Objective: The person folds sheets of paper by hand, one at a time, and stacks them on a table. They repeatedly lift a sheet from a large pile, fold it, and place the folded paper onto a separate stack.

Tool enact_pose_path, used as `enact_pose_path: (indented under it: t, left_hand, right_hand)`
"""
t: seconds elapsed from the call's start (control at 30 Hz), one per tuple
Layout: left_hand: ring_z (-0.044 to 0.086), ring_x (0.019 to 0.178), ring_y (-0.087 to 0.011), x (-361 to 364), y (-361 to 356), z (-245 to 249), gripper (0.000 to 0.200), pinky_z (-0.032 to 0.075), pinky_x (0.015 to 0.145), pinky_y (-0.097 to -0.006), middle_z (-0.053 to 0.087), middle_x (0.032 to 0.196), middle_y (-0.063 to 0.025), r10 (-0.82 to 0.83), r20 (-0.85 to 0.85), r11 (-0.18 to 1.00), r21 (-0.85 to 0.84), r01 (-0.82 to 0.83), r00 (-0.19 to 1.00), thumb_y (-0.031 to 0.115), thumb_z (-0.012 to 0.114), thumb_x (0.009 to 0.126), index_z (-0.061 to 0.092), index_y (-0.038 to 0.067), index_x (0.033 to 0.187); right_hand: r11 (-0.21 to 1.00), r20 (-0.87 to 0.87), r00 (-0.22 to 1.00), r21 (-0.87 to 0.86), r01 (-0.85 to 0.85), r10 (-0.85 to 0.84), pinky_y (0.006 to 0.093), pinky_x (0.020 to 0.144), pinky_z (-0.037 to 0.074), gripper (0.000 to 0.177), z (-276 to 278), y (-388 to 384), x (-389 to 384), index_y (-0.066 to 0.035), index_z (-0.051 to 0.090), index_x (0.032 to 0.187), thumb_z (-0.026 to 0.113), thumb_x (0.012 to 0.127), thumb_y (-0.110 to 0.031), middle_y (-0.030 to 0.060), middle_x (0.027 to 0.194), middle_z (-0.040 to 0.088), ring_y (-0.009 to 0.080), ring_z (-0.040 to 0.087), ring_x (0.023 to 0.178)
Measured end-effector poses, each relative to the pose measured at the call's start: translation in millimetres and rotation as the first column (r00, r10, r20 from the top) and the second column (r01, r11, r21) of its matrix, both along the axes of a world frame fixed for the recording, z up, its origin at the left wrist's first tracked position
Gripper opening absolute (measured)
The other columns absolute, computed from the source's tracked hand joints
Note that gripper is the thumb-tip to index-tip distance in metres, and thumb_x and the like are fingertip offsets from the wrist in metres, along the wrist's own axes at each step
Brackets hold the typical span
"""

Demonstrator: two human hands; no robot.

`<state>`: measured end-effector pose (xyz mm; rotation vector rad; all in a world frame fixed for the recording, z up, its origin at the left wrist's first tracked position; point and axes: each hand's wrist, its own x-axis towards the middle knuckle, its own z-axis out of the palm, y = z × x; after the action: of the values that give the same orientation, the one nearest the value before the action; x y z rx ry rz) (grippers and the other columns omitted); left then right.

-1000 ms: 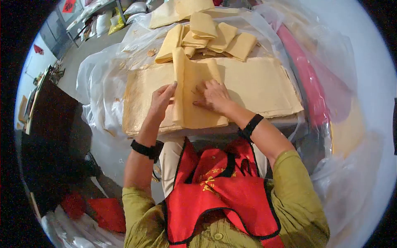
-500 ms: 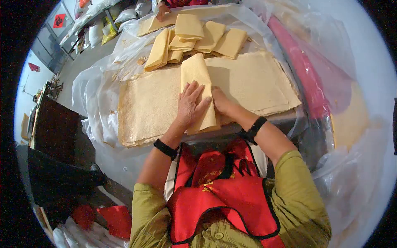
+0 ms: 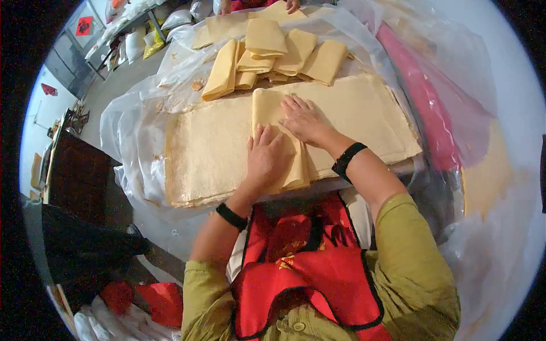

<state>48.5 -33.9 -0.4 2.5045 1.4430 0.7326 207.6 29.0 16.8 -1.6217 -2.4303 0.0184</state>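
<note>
Yellow folded sheet (image 3: 266, 105), right there, lay across the middle of the wide stack (image 3: 207, 148)! The left hand (image 3: 267, 158) lay on the sheet's near half, fingers extended and slightly apart, while the right hand (image 3: 304, 122) lay flat farther up, fingers spread, neither one gripping. Just beyond the stack sat at least 5 folded pieces (image 3: 266, 38); past those, 2 hands of another person (image 3: 293, 5) showed.

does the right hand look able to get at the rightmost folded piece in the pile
Probably yes. The right hand rests on the folded sheet, and only the flat stack shows between that hand and the rightmost folded piece; nothing seems to block it.
</note>
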Motion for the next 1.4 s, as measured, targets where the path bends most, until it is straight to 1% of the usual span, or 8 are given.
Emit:
enact_pose_path:
  t: [0.23,0.37,0.5,0.67,0.87,1.17,1.27,1.4]
  left_hand:
    - [0.058,0.091,-0.0285,-10,40,-6,0.045,0.047,0.075,-0.0357,0.054,0.106,-0.0213,0.449,0.585,0.889,-0.367,-0.273,0.675,0.015,0.064,0.071,0.05,-0.002,0.111]
    - [0.059,0.071,-0.0196,-22,52,5,0.036,0.049,0.062,-0.0312,0.06,0.083,-0.0118,0.567,0.605,0.663,-0.738,0.127,0.559,0.01,0.064,0.072,0.054,-0.007,0.102]
    - [0.058,0.07,-0.0187,-23,31,11,0.025,0.049,0.062,-0.0304,0.059,0.083,-0.0104,0.674,0.733,0.68,-0.666,0.305,0.098,0.006,0.057,0.076,0.054,-0.006,0.098]
    - [0.057,0.077,-0.0238,-47,38,4,0.025,0.048,0.067,-0.0347,0.058,0.088,-0.012,0.736,0.675,0.552,-0.554,0.623,-0.052,0.014,0.052,0.083,0.052,-0.005,0.1]
    - [0.055,0.085,-0.0256,-82,49,14,0.032,0.046,0.074,-0.0389,0.055,0.1,-0.0149,0.691,0.695,0.698,-0.574,0.427,-0.195,0.022,0.05,0.085,0.049,-0.004,0.105]
    - [0.06,0.087,-0.0234,-145,53,81,0.028,0.049,0.073,-0.0327,0.059,0.095,-0.0155,0.52,0.838,0.833,-0.456,0.312,-0.164,0.025,0.051,0.086,0.052,-0.001,0.097]
    - [0.062,0.083,-0.0223,-175,18,80,0.031,0.05,0.071,-0.0305,0.061,0.09,-0.0125,0.475,0.88,0.87,-0.474,0.138,0.028,0.024,0.052,0.086,0.051,-0.003,0.103]
    - [0.062,0.078,-0.0177,-217,-29,37,0.021,0.049,0.068,-0.0272,0.062,0.092,-0.0111,0.393,0.71,0.919,-0.327,-0.22,0.585,0.016,0.059,0.081,0.059,-0.002,0.092]
  right_hand:
    - [0.99,-0.017,0.998,0.13,-0.057,0.059,0.0446,0.102,0.018,0.053,-16,-3,8,0.002,0.031,0.126,0.042,0.087,-0.032,0.0197,0.134,0.027,0.0326,0.022,0.126]
    - [0.995,-0.392,0.92,0.093,0.02,0.018,0.0402,0.096,0.031,0.056,-24,-24,2,0.006,0.029,0.126,0.05,0.084,-0.024,0.0242,0.131,0.031,0.0328,0.035,0.119]
    - [0.931,-0.841,0.433,-0.366,-0.012,-0.325,0.0268,0.076,0.046,0.047,-10,-61,-2,0.007,0.034,0.122,0.054,0.084,-0.013,0.018,0.116,0.048,0.0155,0.053,0.096]
    - [0.8,-0.839,0.41,-0.502,-0.329,-0.358,0.031,0.065,0.047,0.038,-17,-84,1,0.004,0.05,0.105,0.058,0.08,-0.023,0.0099,0.084,0.061,0.0156,0.057,0.073]
    - [0.788,-0.779,0.584,-0.501,-0.359,-0.229,0.0318,0.068,0.046,0.033,-22,-112,-16,0.002,0.052,0.104,0.053,0.084,-0.024,0.0081,0.084,0.061,0.0156,0.056,0.074]
    - [0.865,-0.794,0.576,-0.414,-0.283,-0.192,0.0245,0.051,0.046,0.027,95,-8,-47,-0.002,0.049,0.103,0.048,0.087,-0.024,0.0037,0.082,0.055,0.0095,0.053,0.062]
    - [0.864,-0.934,0.137,-0.357,-0.354,-0.33,0.0253,0.053,0.047,0.03,107,26,-47,-0.002,0.047,0.109,0.048,0.087,-0.023,0.0058,0.089,0.057,0.0141,0.059,0.07]
    - [0.92,-0.823,0.521,-0.356,-0.164,-0.226,0.0293,0.061,0.048,0.029,62,-9,-47,-0.001,0.051,0.104,0.049,0.086,-0.024,0.0094,0.091,0.059,0.0176,0.061,0.075]
